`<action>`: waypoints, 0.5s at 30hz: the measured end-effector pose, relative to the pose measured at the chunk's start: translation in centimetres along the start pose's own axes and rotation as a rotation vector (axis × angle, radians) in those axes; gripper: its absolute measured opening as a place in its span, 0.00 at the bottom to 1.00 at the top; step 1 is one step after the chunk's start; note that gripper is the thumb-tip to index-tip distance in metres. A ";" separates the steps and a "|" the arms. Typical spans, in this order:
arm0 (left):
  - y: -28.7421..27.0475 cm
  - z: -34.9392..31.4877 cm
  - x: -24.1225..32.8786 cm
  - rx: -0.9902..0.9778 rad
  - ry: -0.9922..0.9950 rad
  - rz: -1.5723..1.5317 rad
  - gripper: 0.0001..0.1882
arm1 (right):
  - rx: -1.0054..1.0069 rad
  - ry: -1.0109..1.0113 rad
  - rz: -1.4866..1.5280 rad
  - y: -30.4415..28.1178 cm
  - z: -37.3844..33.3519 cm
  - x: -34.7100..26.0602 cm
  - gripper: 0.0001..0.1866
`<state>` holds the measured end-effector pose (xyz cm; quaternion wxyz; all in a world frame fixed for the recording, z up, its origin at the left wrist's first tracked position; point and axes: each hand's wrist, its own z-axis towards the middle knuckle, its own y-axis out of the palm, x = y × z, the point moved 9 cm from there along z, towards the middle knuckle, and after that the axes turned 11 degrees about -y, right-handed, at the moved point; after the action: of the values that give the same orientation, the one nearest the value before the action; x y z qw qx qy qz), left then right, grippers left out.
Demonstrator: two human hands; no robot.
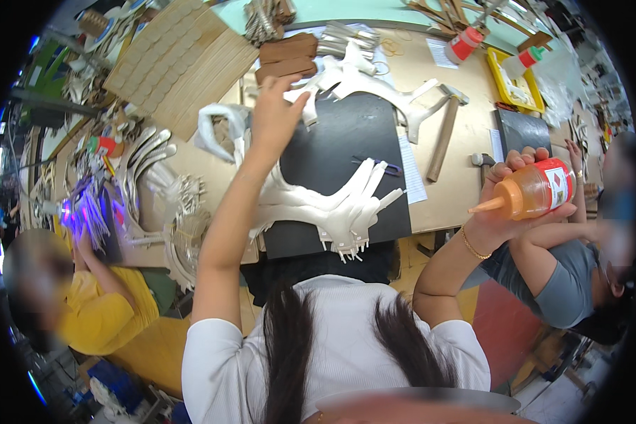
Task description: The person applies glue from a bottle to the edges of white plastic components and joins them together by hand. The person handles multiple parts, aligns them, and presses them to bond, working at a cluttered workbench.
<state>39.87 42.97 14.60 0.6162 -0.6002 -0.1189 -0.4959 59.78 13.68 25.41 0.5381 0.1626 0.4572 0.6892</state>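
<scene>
We've got the squeeze bottle (540, 189) tilted, wrapped in our right hand (496, 225) | our left hand (275, 116), well apart, at a white piece (309, 109), grip we can't tell | between our hands, white cutouts (332, 212) on the black mat (371, 134)!

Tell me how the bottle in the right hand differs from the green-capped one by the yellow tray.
The held bottle has an orange cap; the green-capped bottle doesn't. The held bottle looks amber, the green-capped bottle whitish. The right hand grips the held bottle; no hand touches the green-capped bottle. Both show red.
</scene>
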 end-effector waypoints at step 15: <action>-9.6 -18.9 -7.9 -0.025 -0.337 0.359 0.31 | 0.158 0.236 -0.075 1.3 -2.6 10.9 0.50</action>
<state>20.34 32.47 9.90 0.6585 -0.6934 -0.1054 -0.2727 53.10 22.17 22.18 0.4913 0.1052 0.5760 0.6449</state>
